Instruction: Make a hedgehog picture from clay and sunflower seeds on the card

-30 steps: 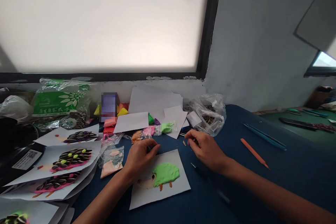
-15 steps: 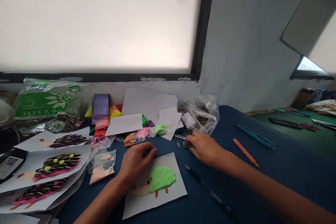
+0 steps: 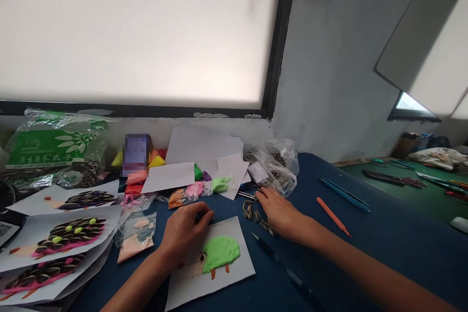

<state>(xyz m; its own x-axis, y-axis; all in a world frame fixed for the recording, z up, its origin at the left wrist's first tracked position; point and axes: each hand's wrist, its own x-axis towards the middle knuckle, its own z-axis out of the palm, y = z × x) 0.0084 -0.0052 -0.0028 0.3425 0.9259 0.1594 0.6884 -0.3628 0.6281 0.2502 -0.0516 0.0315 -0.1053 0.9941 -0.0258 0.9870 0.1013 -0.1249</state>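
Observation:
Sunflower seeds (image 3: 248, 209) lie loose on the blue table. Over their right side is my right hand (image 3: 280, 210), fingers stretched toward a slim metal tool (image 3: 247, 196); nothing shows gripped in it. My left hand (image 3: 185, 229) rests at the upper left of a white card (image 3: 204, 288), its fingers curled under and their tips hidden. On that card sits a hedgehog of modelling clay, with a bright green body (image 3: 221, 253), a pale face partly in shadow and two brown legs. Just behind my right hand stands a clear plastic bag (image 3: 288, 180) of seeds.
Finished seed-covered hedgehog cards (image 3: 82, 241) are stacked at left, near a green seed packet (image 3: 44, 148). Clay packets (image 3: 137, 239) and blank papers (image 3: 170, 178) line the back. A dark pen (image 3: 278, 258), an orange pen (image 3: 333, 217) and blue tweezers (image 3: 345, 195) lie toward the right.
My right hand has let go of sunflower seeds, which now lie spread on the table, and its fingers have straightened. My left hand stays by the card. The view has shifted slightly.

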